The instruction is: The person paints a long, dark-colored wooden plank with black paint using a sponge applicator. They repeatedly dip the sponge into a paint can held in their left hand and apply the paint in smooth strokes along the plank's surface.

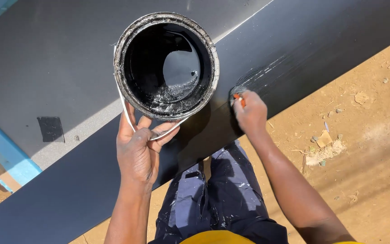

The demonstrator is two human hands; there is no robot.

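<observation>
Over the black-coated panel (294, 40) sits the paint bucket (166, 65), nearly empty — left hand (136, 151) closed around its wire handle (125, 108) just below the rim, keeping paint within reach. Right of the bucket, the right hand (250, 113) grips a brush (237, 97), bristles pressed to wet streaks.

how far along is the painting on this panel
Done: the near strip of the panel looks coated black. In hand: the right hand works a brush at wet streaks; the left hand holds the paint bucket by its handle. Left: the grey area beyond.
</observation>
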